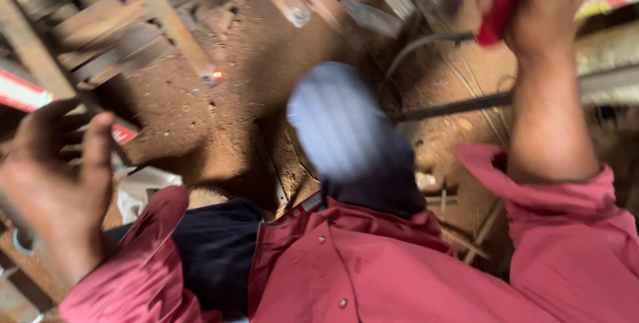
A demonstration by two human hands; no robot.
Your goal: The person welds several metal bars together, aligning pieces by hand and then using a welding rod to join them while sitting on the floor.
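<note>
Our right hand (546, 3) grips a red tool (500, 0) up high; our left hand (56, 176) hangs open, empty. Near the glowing spot (217, 74) on the metal frame (133, 23), we risk burns.

The scene is viewed steeply downward from one head-worn camera, close over the red shirt (373, 270) and dirt floor (266, 56).

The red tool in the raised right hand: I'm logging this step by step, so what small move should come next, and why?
Probably lower the right hand with the red tool toward the metal bars, where a spot glows orange. The tool is held high, away from the bars, and the left hand is open and holds nothing.
</note>
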